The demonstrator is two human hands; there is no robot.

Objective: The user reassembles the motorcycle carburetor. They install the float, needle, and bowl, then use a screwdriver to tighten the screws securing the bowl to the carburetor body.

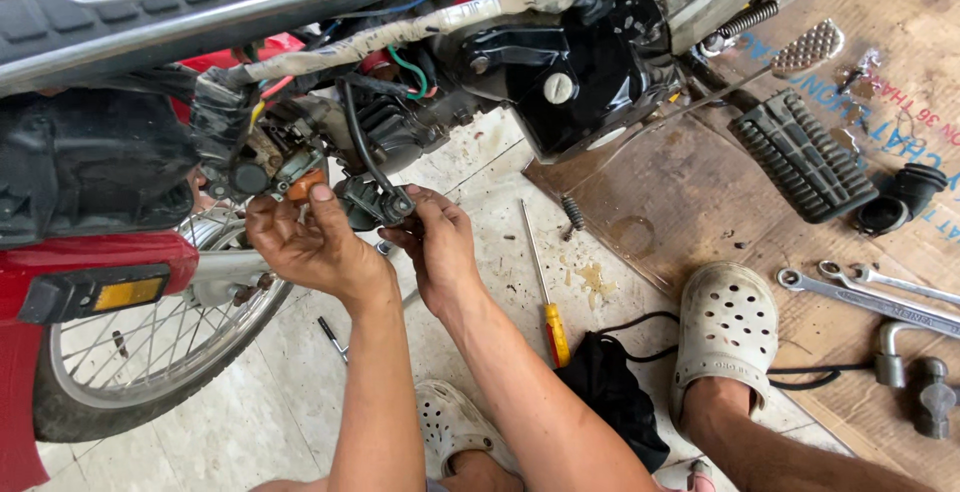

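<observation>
Refitting wiring: left hand [315, 242] pinching orange connector [305, 188], right hand [435, 242] gripping dark plug [375, 204], likely needing careful alignment next.

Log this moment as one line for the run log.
left hand: pinching orange part | right hand: gripping dark connector | motorcycle: on its side | screwdriver: on floor

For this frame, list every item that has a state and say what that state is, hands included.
left hand: fingers pinched on an orange connector
right hand: gripping a dark part under the motorcycle
screwdriver: lying flat on the floor
wrenches: lying on cardboard
hammer: lying on cardboard
footrest rubber: detached, on cardboard
spring: loose on floor
</observation>
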